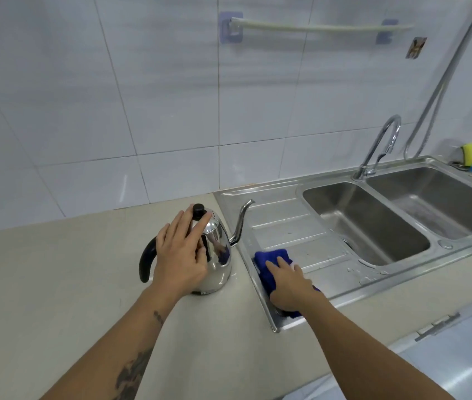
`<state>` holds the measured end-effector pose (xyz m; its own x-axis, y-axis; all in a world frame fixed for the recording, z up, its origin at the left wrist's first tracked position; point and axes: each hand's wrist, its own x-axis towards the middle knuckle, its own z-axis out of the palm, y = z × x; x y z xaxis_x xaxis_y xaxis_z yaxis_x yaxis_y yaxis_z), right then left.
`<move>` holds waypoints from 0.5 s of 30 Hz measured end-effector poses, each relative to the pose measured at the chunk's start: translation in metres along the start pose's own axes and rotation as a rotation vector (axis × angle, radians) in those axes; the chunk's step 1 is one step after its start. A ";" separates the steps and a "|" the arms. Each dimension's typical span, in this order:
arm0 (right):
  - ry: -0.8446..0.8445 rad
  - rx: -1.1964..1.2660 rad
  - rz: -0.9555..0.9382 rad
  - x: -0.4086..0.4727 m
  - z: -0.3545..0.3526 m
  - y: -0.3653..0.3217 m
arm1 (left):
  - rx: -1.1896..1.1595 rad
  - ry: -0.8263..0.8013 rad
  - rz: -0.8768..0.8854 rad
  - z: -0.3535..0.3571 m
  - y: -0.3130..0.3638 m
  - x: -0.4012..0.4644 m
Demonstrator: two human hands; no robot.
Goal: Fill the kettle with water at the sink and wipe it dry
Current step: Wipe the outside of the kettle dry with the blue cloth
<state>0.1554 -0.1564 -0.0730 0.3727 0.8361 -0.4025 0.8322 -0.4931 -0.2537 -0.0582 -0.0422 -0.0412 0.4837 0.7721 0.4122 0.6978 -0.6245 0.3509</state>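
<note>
While the kettle (214,255) stood upright on the beige counter (56,284), just left of the steel draining board (295,223), the left hand (181,255) lay over its near side with the fingers spread wide, fingertips up by the black lid knob (199,211); it steadied the body rather than closing round it. The black handle (146,262) pointed left and the thin spout (242,222) curved away to the right, over the edge of the draining board. The right hand (289,284) pressed down on a folded blue cloth (269,265) lying at the near left corner of the draining board, fingers curled over its top; whether it had the cloth properly gripped or only pinned flat could not be told. Drops of water lay on the steel between the cloth and the nearer sink basin (367,223), and the tap (382,145) stood at the far side, not running. Judging by this, filling looked finished and wiping was the step in hand. The next move called for gathering the cloth off the steel, carrying it left to the shiny wall of the kettle, and rubbing there while the left hand kept the kettle from sliding or tipping
</note>
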 end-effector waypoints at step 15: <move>0.102 0.481 -0.076 0.003 -0.028 -0.025 | -0.302 0.224 -0.051 -0.008 -0.010 -0.009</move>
<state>0.1479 -0.1346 -0.0430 0.3770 0.8813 -0.2848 0.5836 -0.4649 -0.6658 -0.0738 -0.0437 -0.0415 0.3017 0.7791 0.5496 0.5146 -0.6183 0.5940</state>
